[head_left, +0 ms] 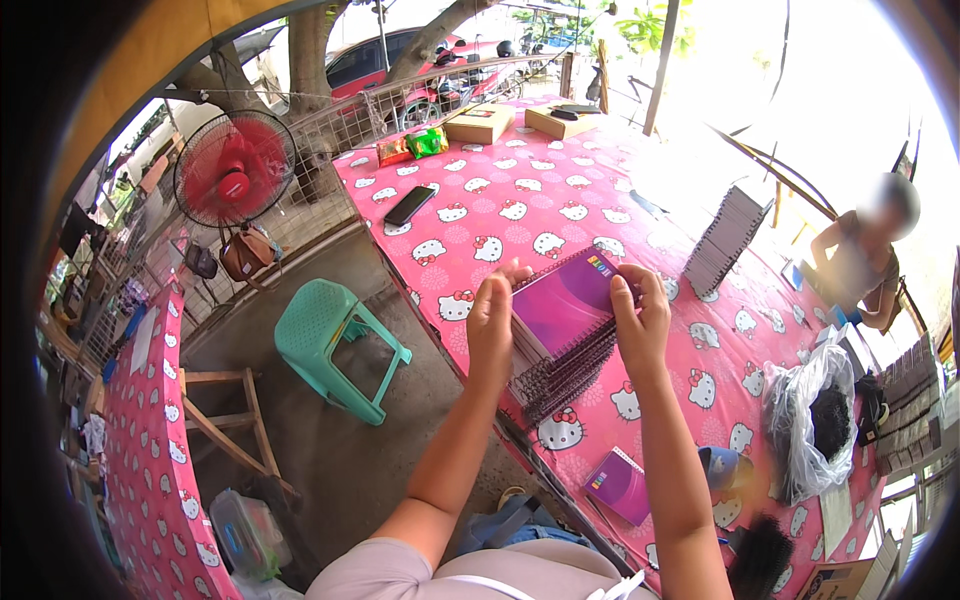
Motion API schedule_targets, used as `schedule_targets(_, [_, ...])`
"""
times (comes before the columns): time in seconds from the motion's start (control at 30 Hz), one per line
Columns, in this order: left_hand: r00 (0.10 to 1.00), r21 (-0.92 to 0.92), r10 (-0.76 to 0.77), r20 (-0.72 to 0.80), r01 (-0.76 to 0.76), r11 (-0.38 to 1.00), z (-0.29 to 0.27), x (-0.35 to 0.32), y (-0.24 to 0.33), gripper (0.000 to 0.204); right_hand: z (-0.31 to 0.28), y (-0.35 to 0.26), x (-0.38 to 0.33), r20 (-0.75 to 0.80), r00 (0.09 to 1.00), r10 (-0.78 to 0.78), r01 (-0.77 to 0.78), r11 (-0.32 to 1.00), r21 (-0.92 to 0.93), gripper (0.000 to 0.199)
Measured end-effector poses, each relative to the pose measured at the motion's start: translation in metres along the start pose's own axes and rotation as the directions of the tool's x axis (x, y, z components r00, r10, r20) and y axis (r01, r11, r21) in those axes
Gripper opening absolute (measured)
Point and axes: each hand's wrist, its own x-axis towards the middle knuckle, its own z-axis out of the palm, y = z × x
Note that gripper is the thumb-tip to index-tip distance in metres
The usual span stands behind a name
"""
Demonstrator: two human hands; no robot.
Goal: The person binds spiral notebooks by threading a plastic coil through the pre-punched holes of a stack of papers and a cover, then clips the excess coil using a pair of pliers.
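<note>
In front of me a stack of purple-covered spiral notebooks [565, 305] stands on the pink table, black coil bindings facing the near side. My left hand [490, 325] is upright against the stack's left side, its fingers stretched out and thumb apart. With its thumb on the top cover's right edge and fingers curled beyond it, my right hand [643, 315] grips the top notebook. How many it grips is hidden. Another purple notebook [618, 487] lies flat by the table's near edge, below my right forearm.
A tall stack of spiral-bound notebooks [728, 240] stands farther right. Nearby are a clear plastic bag [800, 430] with black coils, a loose black coil bundle [762, 560] and a phone [410, 206]. A green stool [335, 345] and red fan [233, 170] stand left; a person [862, 250] sits right.
</note>
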Motion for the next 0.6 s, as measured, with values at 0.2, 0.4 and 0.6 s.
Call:
schedule_targets(0.2, [0.964,-0.284,-0.265,-0.017,0.249,0.926,-0.005,0.003,-0.001,0.073,0.005,0.003,-0.003,-0.026,0.997,0.066,-0.063,0.994,0.091,0.025])
schedule_targets(0.4, [0.963,-0.352,-0.202,0.177,0.253,0.901,-0.02,0.003,0.001,0.052,0.006,0.005,-0.003,0.013,0.991,0.136,-0.136,0.971,0.194,0.03])
schedule_targets(0.6, [0.946,-0.247,-0.237,0.219,0.289,0.925,-0.034,0.01,-0.01,0.042,0.005,0.003,-0.001,0.075,0.992,0.102,-0.114,0.977,0.179,0.031])
